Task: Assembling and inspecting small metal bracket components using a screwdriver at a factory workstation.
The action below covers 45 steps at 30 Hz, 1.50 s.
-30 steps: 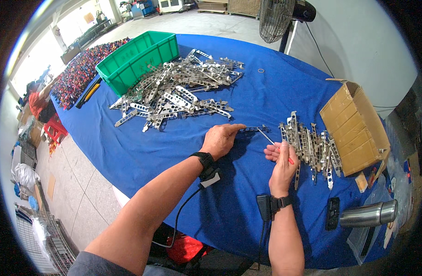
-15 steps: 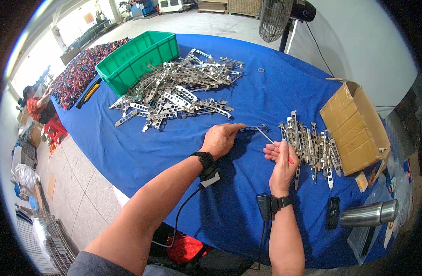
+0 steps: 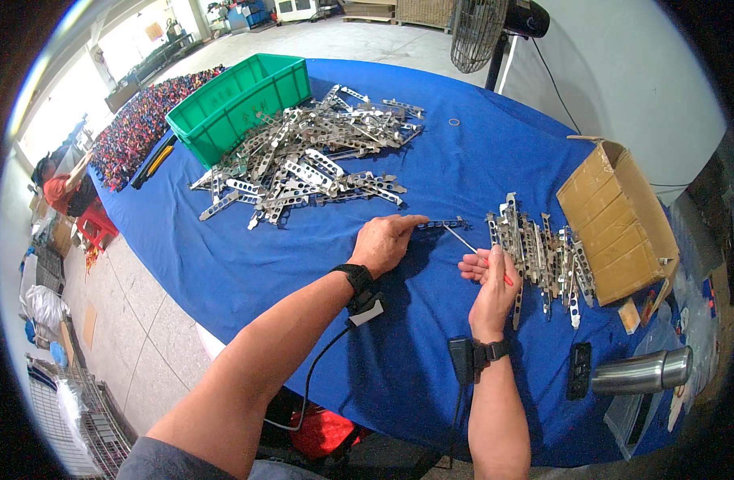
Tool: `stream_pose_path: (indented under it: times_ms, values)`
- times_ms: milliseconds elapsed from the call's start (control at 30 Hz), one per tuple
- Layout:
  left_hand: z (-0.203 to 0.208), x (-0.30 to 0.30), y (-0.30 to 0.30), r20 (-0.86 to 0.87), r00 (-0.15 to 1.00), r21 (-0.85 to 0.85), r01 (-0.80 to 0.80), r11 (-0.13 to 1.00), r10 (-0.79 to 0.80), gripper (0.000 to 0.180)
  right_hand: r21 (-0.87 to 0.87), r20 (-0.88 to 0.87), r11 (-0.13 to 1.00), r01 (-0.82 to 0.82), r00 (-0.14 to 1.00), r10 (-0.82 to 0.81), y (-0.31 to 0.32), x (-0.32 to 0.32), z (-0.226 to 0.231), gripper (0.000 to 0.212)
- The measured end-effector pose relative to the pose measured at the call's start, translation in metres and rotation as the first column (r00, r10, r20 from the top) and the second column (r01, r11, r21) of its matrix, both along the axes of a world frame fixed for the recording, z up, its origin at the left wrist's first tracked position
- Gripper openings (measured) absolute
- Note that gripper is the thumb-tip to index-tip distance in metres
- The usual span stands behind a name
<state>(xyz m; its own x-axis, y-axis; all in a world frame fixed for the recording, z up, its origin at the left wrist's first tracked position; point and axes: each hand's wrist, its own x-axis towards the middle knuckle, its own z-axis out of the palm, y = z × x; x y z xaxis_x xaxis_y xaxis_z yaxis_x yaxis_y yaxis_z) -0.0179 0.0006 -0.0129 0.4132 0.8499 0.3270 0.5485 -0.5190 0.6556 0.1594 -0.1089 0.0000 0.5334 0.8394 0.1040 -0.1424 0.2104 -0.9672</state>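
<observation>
The blue surface [image 3: 263, 272] spreads before me, carrying a green bin [image 3: 247, 120] and, against it, a heap [image 3: 319, 160] of perforated metal strips. At my right a carton [image 3: 615, 216] lies beside a row [image 3: 531, 248] of strips, most pointing away from me. My left forearm slants in from the lower left; my right rises nearly straight from the lower edge. My left hand [image 3: 380, 246] is back upward, index finger stretched rightward, gripping one end of a strip. My right hand [image 3: 492, 290] is turned palm inward, fingers loosely curled, thumb pressing a tool [image 3: 463, 242] in its grasp. The tool slants, red handle in my palm, thin tip pointing away and leftward to the strip. The strip [image 3: 443, 224] has its long axis across me, free end rightward, just beyond my left fingertips and ahead of my right hand.
</observation>
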Motion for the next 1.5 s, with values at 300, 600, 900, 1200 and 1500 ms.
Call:
stream_pose_path:
  times_ms: [300,600,900,1200,1500]
  values:
    - [-0.0032,-0.002,0.002,0.008,1.0,0.038,0.015,0.999,-0.015,0.026,0.002,0.012,1.0,-0.001,1.0,0.001,0.0005,-0.0024,0.001,0.04]
    - [0.0003,-0.0008,0.0003,-0.033,0.999,0.004,0.001,1.0,-0.001,0.028,-0.01,0.037,1.0,-0.001,0.999,0.001,-0.0012,-0.0011,0.0022,0.039]
    - [-0.0019,-0.0003,0.0014,-0.023,1.0,0.01,0.004,1.0,-0.004,0.028,-0.025,-0.006,1.0,0.012,1.0,-0.013,-0.0006,0.0,0.0014,0.035]
    - [-0.0009,-0.0004,0.0007,-0.003,1.0,0.019,0.003,1.0,-0.003,0.027,-0.006,-0.013,1.0,0.006,1.0,-0.006,0.0008,0.0004,-0.0009,0.036]
    - [0.0003,-0.0028,0.0002,-0.014,1.0,0.025,0.008,1.0,-0.008,0.027,-0.013,-0.018,1.0,0.013,1.0,-0.013,0.0014,-0.0034,0.002,0.037]
